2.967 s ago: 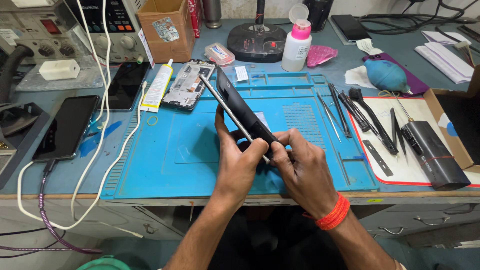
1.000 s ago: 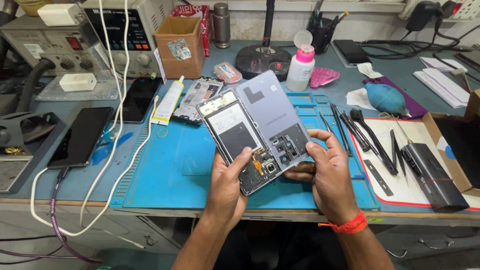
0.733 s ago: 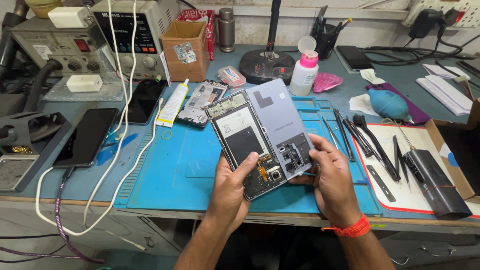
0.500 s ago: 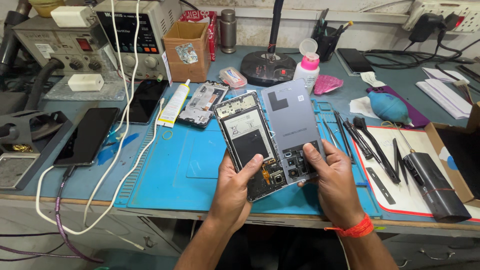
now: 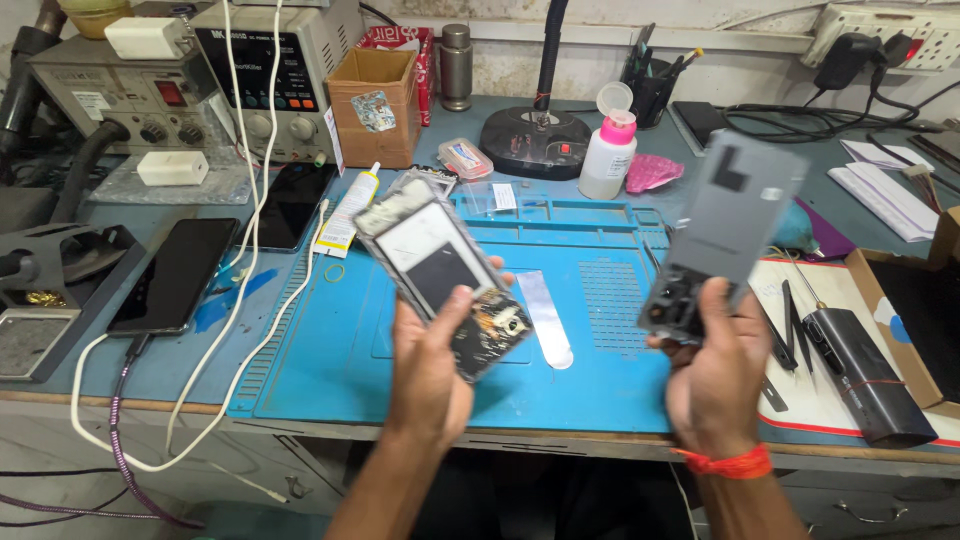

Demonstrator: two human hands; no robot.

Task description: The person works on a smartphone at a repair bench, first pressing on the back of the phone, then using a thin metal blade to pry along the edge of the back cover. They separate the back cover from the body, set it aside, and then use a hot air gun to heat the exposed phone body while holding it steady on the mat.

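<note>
Behind the left hand [image 5: 430,365], the opened phone's [image 5: 440,275] lower end hides.

Back cover [image 5: 725,235] motion-blurred, detail unreadable. Left hand [image 5: 432,372] hides opened phone [image 5: 440,275] near end. Cardboard box [image 5: 915,325] cut off at right edge. Small parts on table [image 5: 180,360] too small to tell.

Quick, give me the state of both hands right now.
Left hand: closed on the opened phone body, held above the blue mat.
Right hand: closed on the grey back cover, held apart from the phone.
</note>
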